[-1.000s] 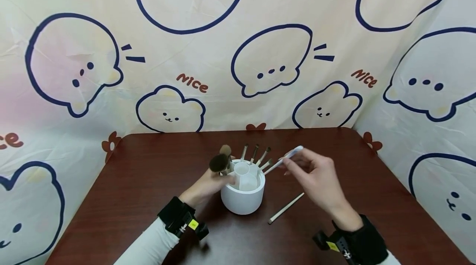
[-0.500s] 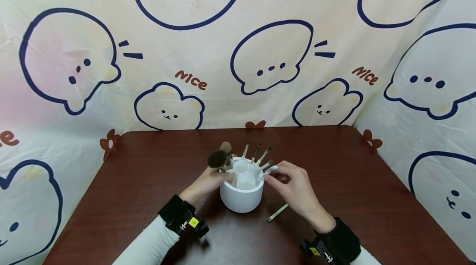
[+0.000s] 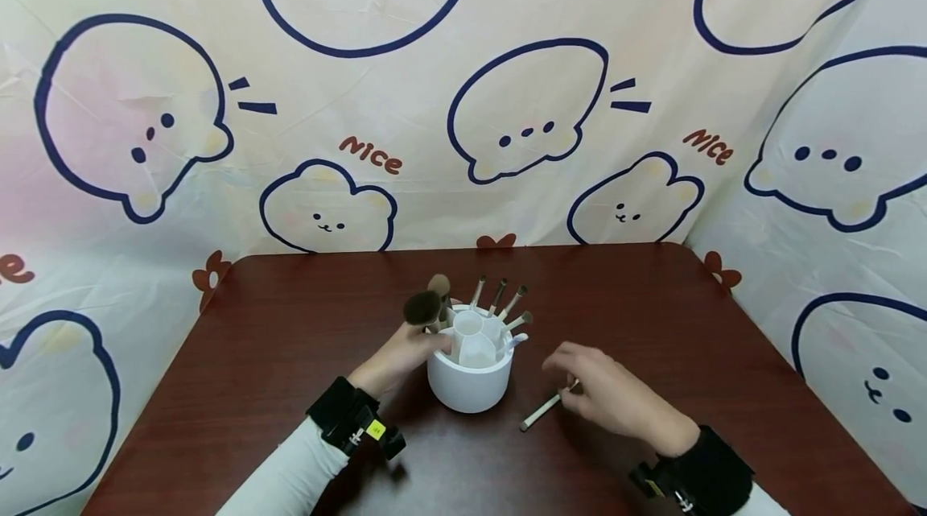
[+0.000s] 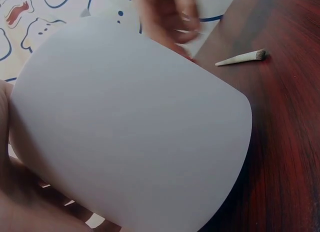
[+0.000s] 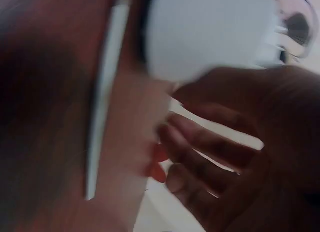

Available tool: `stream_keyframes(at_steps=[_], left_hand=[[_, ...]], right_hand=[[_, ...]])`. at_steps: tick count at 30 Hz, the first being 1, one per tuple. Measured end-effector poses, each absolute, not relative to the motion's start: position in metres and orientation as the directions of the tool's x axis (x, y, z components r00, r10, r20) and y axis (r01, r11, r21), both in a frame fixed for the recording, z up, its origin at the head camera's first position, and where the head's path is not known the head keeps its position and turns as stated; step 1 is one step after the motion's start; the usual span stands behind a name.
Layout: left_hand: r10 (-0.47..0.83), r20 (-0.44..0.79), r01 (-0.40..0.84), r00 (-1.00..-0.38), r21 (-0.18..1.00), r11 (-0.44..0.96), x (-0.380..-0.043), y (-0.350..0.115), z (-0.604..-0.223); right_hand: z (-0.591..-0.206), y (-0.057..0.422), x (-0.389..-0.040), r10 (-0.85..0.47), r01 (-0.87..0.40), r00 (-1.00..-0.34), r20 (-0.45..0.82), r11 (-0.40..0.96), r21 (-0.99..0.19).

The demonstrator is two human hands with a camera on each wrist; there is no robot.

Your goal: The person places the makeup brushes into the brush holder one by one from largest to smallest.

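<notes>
My left hand (image 3: pixel 397 359) grips the left side of a round white brush holder (image 3: pixel 469 389), whose top is divided into compartments. Two large makeup brushes (image 3: pixel 422 308) lean out of it beside that hand. Several thin brushes (image 3: pixel 512 303) stand along its far right side, with a white-tipped stick (image 3: pixel 518 339) at the right rim. On the table lies a loose brush (image 3: pixel 541 412), partly covered by my right hand (image 3: pixel 611 397) hovering over its far end. The right wrist view shows that hand's fingers (image 5: pixel 187 137) loosely bent, holding nothing, apart from the brush's pale handle.
The dark wooden table (image 3: pixel 304 315) reaches back to a cartoon-printed cloth (image 3: pixel 427 113), which also hangs along both sides. Each wrist wears a black strap with a small camera.
My right hand brought the white stick down into the holder, let it go, then moved right and down over the loose brush. The left hand kept its grip on the holder.
</notes>
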State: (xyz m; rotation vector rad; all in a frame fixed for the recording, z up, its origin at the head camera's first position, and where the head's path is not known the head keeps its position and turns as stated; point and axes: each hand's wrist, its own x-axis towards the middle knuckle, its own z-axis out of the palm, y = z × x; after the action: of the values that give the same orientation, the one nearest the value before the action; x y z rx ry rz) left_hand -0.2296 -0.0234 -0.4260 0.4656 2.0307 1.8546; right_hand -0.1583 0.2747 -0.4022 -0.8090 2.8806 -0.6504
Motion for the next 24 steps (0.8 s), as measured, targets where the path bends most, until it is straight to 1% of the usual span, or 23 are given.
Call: stream_keyframes(at_steps=[3, 7, 11, 14, 16, 18, 21, 24], left_hand=[[0.464, -0.043, 0.001, -0.885, 0.996, 0.094, -0.23, -0.024, -0.425], [0.457, -0.049, -0.005, -0.888, 0.995, 0.099, -0.23, -0.024, -0.424], [0.45, -0.049, -0.006, -0.892, 0.995, 0.095, -0.231, -0.023, -0.426], [0.453, -0.037, 0.001, -0.891, 0.996, 0.084, -0.231, -0.023, -0.427], [0.456, -0.031, 0.007, -0.89, 0.997, 0.082, -0.231, -0.023, -0.427], [0.466, -0.014, 0.024, -0.884, 0.997, 0.074, -0.232, -0.023, -0.427], [0.486, 0.013, 0.049, -0.874, 0.997, 0.061, -0.232, -0.023, -0.427], [0.499, 0.018, 0.044, -0.866, 0.998, 0.04, -0.233, -0.024, -0.428]], right_hand=[[-0.415, 0.278, -0.155, -0.573, -0.529, -0.817, -0.057, 0.785, -0.322], [-0.426, 0.275, -0.154, -0.614, -0.586, -0.787, -0.063, 0.775, -0.236], [-0.428, 0.274, -0.153, -0.625, -0.598, -0.778, -0.061, 0.766, -0.236], [-0.421, 0.276, -0.152, -0.629, -0.598, -0.776, -0.052, 0.759, -0.257], [-0.414, 0.28, -0.152, -0.618, -0.589, -0.786, -0.014, 0.755, -0.289], [-0.404, 0.284, -0.151, -0.59, -0.569, -0.805, 0.057, 0.743, -0.353], [-0.387, 0.289, -0.149, -0.515, -0.552, -0.83, 0.214, 0.7, -0.454], [-0.37, 0.291, -0.144, -0.431, -0.563, -0.826, 0.362, 0.651, -0.509]])
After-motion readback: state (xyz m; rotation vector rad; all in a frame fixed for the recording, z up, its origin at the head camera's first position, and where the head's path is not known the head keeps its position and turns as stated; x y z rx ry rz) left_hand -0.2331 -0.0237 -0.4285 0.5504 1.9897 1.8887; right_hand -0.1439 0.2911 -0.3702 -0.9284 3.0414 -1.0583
